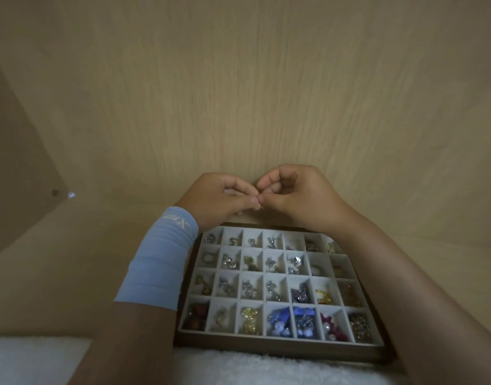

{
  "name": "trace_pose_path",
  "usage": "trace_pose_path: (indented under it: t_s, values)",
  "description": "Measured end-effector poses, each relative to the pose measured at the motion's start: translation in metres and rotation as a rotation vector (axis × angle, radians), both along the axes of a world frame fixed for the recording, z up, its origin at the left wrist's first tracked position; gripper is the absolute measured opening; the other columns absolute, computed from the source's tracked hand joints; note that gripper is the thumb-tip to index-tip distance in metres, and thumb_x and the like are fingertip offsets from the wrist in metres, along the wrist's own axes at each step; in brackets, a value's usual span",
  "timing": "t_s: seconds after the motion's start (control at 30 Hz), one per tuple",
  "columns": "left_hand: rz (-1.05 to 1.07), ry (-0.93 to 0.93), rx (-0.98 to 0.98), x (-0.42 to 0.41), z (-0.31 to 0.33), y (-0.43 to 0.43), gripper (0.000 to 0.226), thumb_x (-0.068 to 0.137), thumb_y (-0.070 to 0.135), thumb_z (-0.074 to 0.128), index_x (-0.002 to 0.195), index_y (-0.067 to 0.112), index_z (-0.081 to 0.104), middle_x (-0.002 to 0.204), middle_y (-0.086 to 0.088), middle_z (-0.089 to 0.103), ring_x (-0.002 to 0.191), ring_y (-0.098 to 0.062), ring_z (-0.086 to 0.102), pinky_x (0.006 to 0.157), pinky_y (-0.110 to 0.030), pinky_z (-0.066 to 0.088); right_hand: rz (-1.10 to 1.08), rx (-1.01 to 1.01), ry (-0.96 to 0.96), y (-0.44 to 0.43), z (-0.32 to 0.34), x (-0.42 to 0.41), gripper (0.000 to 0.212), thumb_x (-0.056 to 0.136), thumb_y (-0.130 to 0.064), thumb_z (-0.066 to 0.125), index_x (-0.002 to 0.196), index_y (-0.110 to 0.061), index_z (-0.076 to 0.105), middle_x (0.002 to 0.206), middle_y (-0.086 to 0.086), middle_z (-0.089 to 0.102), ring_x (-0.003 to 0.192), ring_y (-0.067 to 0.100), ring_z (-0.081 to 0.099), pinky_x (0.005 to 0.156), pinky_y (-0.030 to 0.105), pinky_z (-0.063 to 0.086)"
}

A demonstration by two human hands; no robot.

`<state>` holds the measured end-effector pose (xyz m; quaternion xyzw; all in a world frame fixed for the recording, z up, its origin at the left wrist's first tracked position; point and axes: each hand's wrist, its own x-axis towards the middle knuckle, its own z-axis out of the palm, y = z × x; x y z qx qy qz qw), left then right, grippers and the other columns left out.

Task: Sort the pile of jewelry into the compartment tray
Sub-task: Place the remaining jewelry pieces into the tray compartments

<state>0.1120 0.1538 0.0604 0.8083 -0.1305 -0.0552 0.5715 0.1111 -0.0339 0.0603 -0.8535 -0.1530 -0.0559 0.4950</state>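
A beige compartment tray (280, 339) lies in front of me, its small square cells holding silver, gold, blue and red jewelry pieces. Above its far edge my left hand (219, 198) and my right hand (300, 195) meet fingertip to fingertip. Both pinch one tiny piece with a thin wire (261, 207) between thumbs and forefingers; the piece itself is mostly hidden by the fingers. A light blue sleeve (161, 259) covers my left wrist and overlaps the tray's left side. No loose pile of jewelry is in sight.
A pale wooden panel (238, 93) rises just behind my hands, with a side wall (16, 162) at the left. The tray sits on a wooden surface (58, 259). A white fluffy cloth (238, 368) lies along the near edge.
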Motion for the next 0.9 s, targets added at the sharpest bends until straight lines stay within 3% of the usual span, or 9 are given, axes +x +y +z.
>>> trace_pose_path:
  t_s: [0.1, 0.2, 0.37, 0.5, 0.67, 0.77, 0.9]
  values:
    - [0.014, 0.004, 0.001, 0.001, 0.0, 0.006, 0.013, 0.078, 0.012, 0.078, 0.09, 0.013, 0.074, 0.073, 0.001, 0.074, 0.061, 0.0, 0.062, 0.062, -0.012, 0.048, -0.003, -0.028, 0.06, 0.001, -0.003, 0.0, 0.003, 0.085, -0.021, 0.078, 0.087, -0.018, 0.077, 0.083, 0.008, 0.076, 0.074, 0.013, 0.068, 0.08, 0.034, 0.056]
    - [0.007, 0.003, 0.045, 0.001, 0.001, 0.012, 0.016, 0.078, 0.012, 0.079, 0.091, 0.016, 0.072, 0.076, 0.0, 0.076, 0.065, -0.001, 0.066, 0.065, -0.014, 0.05, 0.031, -0.058, 0.095, 0.007, -0.005, -0.002, 0.008, 0.088, -0.022, 0.075, 0.083, -0.017, 0.078, 0.084, 0.01, 0.076, 0.075, 0.016, 0.067, 0.081, 0.038, 0.056]
    - [-0.038, 0.022, 0.218, -0.002, 0.004, 0.023, 0.006, 0.08, 0.017, 0.077, 0.086, 0.016, 0.075, 0.08, 0.003, 0.077, 0.087, -0.015, 0.073, 0.087, -0.028, 0.056, 0.08, -0.088, 0.151, 0.013, -0.007, -0.004, 0.007, 0.089, -0.022, 0.074, 0.087, -0.016, 0.078, 0.082, 0.004, 0.075, 0.071, 0.006, 0.063, 0.072, 0.026, 0.053]
    - [-0.035, 0.018, 0.33, -0.002, 0.0, 0.022, 0.002, 0.079, 0.024, 0.077, 0.078, 0.025, 0.077, 0.078, 0.007, 0.076, 0.082, -0.006, 0.069, 0.083, -0.025, 0.053, 0.112, -0.128, 0.164, 0.013, -0.008, -0.004, 0.006, 0.089, -0.021, 0.074, 0.086, -0.017, 0.078, 0.083, 0.001, 0.077, 0.074, 0.007, 0.067, 0.076, 0.026, 0.055]
    - [-0.045, 0.058, 0.472, 0.001, -0.004, 0.021, 0.005, 0.075, 0.031, 0.079, 0.071, 0.032, 0.076, 0.063, 0.017, 0.068, 0.069, 0.0, 0.062, 0.068, -0.021, 0.047, 0.178, -0.214, 0.197, 0.014, -0.011, -0.006, 0.006, 0.089, -0.02, 0.073, 0.087, -0.019, 0.079, 0.08, -0.004, 0.077, 0.077, 0.007, 0.072, 0.078, 0.023, 0.056]
    - [-0.048, 0.112, 0.549, 0.003, -0.006, 0.021, 0.003, 0.073, 0.031, 0.08, 0.073, 0.03, 0.077, 0.079, 0.009, 0.073, 0.083, -0.009, 0.066, 0.078, -0.027, 0.053, 0.198, -0.298, 0.172, 0.02, -0.014, -0.008, 0.006, 0.09, -0.023, 0.073, 0.087, -0.021, 0.078, 0.08, -0.009, 0.076, 0.076, 0.001, 0.07, 0.078, 0.021, 0.055]
    - [-0.025, 0.135, 0.635, 0.002, -0.005, 0.02, 0.003, 0.071, 0.029, 0.079, 0.072, 0.028, 0.077, 0.082, 0.006, 0.074, 0.086, -0.013, 0.068, 0.087, -0.035, 0.056, 0.177, -0.383, 0.139, 0.026, -0.019, -0.009, 0.008, 0.091, -0.025, 0.072, 0.086, -0.023, 0.078, 0.078, -0.012, 0.075, 0.073, -0.002, 0.069, 0.076, 0.021, 0.055]
